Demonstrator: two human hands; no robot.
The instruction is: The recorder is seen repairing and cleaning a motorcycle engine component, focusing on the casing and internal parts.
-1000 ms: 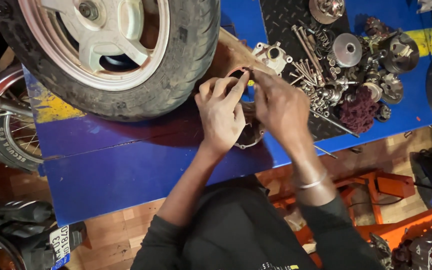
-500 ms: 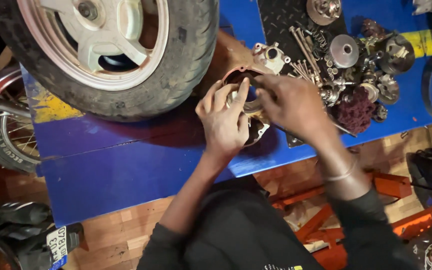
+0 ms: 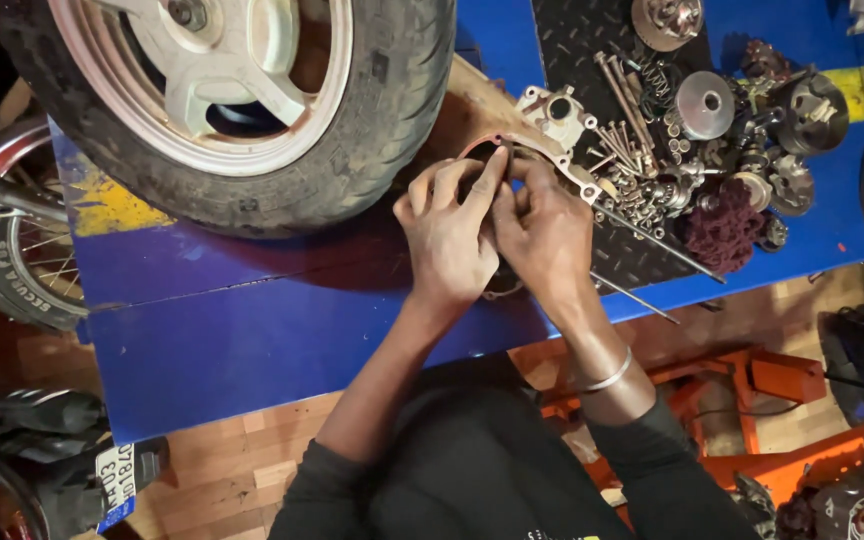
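- the blue-painted metal counter (image 3: 252, 330) carries everything i work on, with wooden floor below its near edge.
- a large black rubber tyre on a pale silver spoked wheel (image 3: 222, 100) lies at the counter's far left, well apart from my hands.
- a black chequered mat (image 3: 592, 30) to the right holds a heap of loose steel bolts, springs and round machined parts (image 3: 692, 150).
- my left hand (image 3: 449, 245) and my right hand (image 3: 544, 232) press together in the middle, touching each other.
- the fingers of both hands pinch the thin, reddish, ring-shaped gasket (image 3: 512, 150) lying against a silver metal cover, just left of the bolt heap.
- a thin silver bangle (image 3: 607, 378) circles my right wrist.
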